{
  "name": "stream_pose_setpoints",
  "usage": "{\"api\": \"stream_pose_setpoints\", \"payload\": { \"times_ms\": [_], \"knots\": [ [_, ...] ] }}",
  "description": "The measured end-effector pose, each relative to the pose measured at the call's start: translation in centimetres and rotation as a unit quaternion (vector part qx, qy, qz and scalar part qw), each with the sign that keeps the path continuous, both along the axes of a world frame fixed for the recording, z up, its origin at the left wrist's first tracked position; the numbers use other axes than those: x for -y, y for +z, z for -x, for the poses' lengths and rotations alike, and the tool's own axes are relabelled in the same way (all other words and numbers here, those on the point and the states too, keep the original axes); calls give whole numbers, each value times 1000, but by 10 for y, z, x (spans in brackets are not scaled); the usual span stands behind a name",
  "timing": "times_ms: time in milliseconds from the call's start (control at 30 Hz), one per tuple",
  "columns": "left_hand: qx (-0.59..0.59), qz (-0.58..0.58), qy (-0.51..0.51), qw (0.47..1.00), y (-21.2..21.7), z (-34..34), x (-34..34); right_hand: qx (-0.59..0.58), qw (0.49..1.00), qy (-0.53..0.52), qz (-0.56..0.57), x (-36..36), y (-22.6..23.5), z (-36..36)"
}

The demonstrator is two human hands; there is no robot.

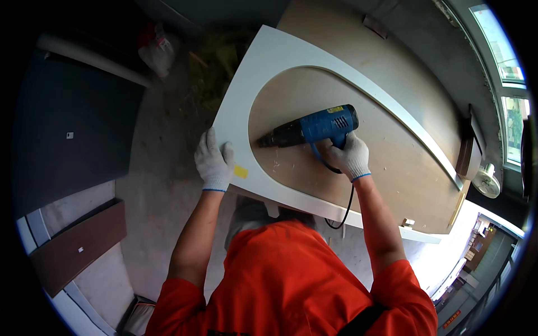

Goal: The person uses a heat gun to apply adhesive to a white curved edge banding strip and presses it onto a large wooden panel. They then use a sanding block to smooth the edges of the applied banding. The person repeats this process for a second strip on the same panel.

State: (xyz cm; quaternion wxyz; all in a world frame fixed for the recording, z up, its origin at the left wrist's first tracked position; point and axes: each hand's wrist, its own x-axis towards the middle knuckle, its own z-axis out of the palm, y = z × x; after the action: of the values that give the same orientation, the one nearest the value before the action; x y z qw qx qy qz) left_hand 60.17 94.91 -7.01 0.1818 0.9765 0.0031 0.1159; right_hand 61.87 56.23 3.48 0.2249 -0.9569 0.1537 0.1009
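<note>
I see the right hand (350, 157), fingers wrapped round the heat gun (314, 127), nozzle aimed at the panel (241, 106) edge; left hand (213, 162) pressed flat, bracing it

White panel (263, 67): smooth, matt painted-looking face, large oval cut-out. Board (392, 162) beneath: brown, matt, wood-fibre or plywood look, faint scuffs and pale specks. Heat gun (314, 129): blue plastic body, slight sheen; black nozzle end, dull; black cord (346, 207) rubbery. Left hand (214, 161) and right hand (350, 157): white knit cloth gloves, blue cuff edging. Yellow tape piece (240, 171): paper-like. Shirt (291, 280): orange cloth, matt. Floor (162, 168): grey concrete, rough, dusty.
</note>
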Motion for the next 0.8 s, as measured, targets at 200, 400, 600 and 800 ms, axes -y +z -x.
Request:
{"api": "stream_pose_setpoints", "payload": {
  "times_ms": [200,400,600,800],
  "knots": [
    [-7,1,-3,1000,7,1,2,-8,1000,16,-1,6,-3,-5],
    [13,-3,-8,1000,6,-3,3,-19,999,27,0,9,0,-9],
    [23,15,-5,1000,-2,0,-1,-2,1000,5,-13,2,5,-10],
    [18,15,-5,1000,2,-1,-1,-23,999,43,4,13,2,-8]
  ]
}}
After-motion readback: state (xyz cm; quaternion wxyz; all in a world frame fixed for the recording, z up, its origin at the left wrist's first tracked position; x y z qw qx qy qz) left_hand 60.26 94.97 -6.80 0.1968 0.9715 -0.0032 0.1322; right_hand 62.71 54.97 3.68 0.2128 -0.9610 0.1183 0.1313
